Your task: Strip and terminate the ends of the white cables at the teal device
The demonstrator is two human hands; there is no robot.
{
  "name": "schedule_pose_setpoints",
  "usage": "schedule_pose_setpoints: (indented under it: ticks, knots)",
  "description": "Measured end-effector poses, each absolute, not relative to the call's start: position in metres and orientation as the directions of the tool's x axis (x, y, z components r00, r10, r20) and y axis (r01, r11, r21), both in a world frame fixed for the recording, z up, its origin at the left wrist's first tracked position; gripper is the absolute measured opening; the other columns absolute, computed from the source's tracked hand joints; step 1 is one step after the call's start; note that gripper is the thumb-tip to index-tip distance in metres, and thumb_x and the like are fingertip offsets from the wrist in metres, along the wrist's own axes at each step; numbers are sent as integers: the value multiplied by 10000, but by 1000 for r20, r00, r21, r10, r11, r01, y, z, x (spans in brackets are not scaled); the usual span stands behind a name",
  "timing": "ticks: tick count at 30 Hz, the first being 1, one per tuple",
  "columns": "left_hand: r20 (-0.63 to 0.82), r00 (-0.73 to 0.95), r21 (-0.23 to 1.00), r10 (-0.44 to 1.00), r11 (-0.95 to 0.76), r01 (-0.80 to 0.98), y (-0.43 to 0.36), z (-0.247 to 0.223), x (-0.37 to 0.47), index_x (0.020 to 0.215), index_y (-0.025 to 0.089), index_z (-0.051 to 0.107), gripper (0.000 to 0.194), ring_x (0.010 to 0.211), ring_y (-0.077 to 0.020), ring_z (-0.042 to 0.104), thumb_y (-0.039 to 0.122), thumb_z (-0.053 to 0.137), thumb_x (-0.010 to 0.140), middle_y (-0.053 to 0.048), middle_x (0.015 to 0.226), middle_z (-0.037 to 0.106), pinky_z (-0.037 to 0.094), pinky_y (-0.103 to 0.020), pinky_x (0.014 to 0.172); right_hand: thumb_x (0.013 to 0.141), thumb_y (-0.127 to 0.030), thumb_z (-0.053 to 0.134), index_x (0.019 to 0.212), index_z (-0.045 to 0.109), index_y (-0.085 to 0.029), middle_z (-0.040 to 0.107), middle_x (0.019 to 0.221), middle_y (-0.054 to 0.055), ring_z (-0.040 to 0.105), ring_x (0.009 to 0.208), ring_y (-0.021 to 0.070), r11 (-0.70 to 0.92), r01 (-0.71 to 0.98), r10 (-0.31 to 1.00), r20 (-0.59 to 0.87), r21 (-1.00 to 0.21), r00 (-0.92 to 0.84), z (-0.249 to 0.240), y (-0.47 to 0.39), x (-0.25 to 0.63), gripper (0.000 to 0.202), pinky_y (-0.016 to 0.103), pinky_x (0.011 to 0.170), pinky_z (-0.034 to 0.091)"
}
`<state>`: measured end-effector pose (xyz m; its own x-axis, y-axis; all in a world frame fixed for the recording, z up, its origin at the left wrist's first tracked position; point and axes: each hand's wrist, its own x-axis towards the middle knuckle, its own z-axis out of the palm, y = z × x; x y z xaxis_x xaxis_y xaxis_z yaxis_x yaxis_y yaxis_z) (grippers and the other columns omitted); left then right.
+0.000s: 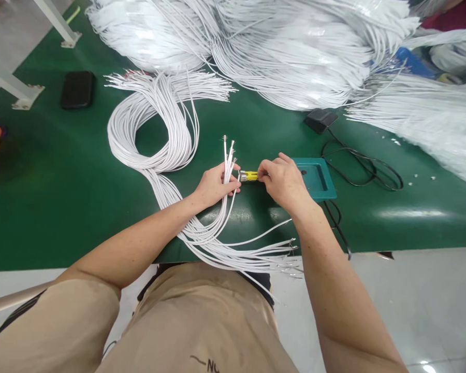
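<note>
While a small group of white wires (219, 217) is held upright near the middle of the head view, a yellow tool (249, 176) is presented level, its metal tip at the wires' right side.

Left hand (212, 187): fingers clamped on the wires, below their stripped-looking ends. Right hand (281, 178): fingers closed on the rear of the yellow tool.

Handling notes, by judgement: the wires are best gripped close to the tip, so that bending is limited. One wire is best parted from its neighbours, and the tool squared to it. Fingertips are best held out of the tip's path, and pressure applied lightly; fine strands could be nicked or splayed.

Count:
- Hands, two.
- Yellow tool, one.
- Wires in the left hand, several; overlapped, exact number not readable.
- Looped bundle (118, 127), one, laid on the green table (101, 228) and passed under the left forearm; its wires are too many to be counted.
- Teal tray (334, 194), one, beside the right hand.
- Black case (77, 89), one, far left.
- Black block (320, 120), one, with black cable (373, 165) nearby.
- Wire heaps (287, 41), massed along the far side; merged, number not certain.
- White metal legs (58, 23), two, far left.
</note>
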<state>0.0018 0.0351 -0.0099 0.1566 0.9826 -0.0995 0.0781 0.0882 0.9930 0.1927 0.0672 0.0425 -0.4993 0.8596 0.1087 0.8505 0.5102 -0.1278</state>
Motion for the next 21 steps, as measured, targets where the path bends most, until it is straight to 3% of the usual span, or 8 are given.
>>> schedule_pose_setpoints:
  ticks: [5,8,12,18,21]
  knots:
    - [-88,167,988,982,65,138,35,-13,2,1066,191,585,383,604,-147,684,173,691,698,5,719,705,541,-244,605,796,-102,498,813,623,-213,646,729,37,593,801,221,519,838,855,97,-166,-510,43,65,195,169,469,1084,299]
    - [-125,192,990,973,109,88,37,-14,1,1092,180,569,415,634,-161,696,186,703,699,-10,739,709,549,-260,621,861,-200,514,998,627,-191,692,1013,95,566,1095,286,480,868,871,184,-129,-455,41,60,202,178,581,1131,160]
    - [-172,222,985,960,168,38,39,-13,0,1098,164,555,441,680,-183,711,202,730,695,-33,759,712,561,-280,640,922,-272,444,1228,548,-156,535,1355,179,384,1331,359,266,962,914,334,-58,-233,30,58,214,343,680,1092,117]
    - [-183,222,982,958,188,-4,37,-9,-6,1111,153,547,470,672,-168,697,209,751,690,-27,749,698,545,-269,644,929,-259,435,1233,553,-130,534,1347,185,404,1313,342,236,969,918,345,-74,-197,33,53,208,350,619,1106,176]
    - [-155,229,987,961,163,-15,35,-7,-10,1187,152,543,535,639,-131,657,246,751,703,-13,763,691,518,-254,646,945,-267,427,1141,603,-146,617,1223,153,513,1159,284,381,908,884,357,-176,-302,47,34,188,289,491,1057,308]
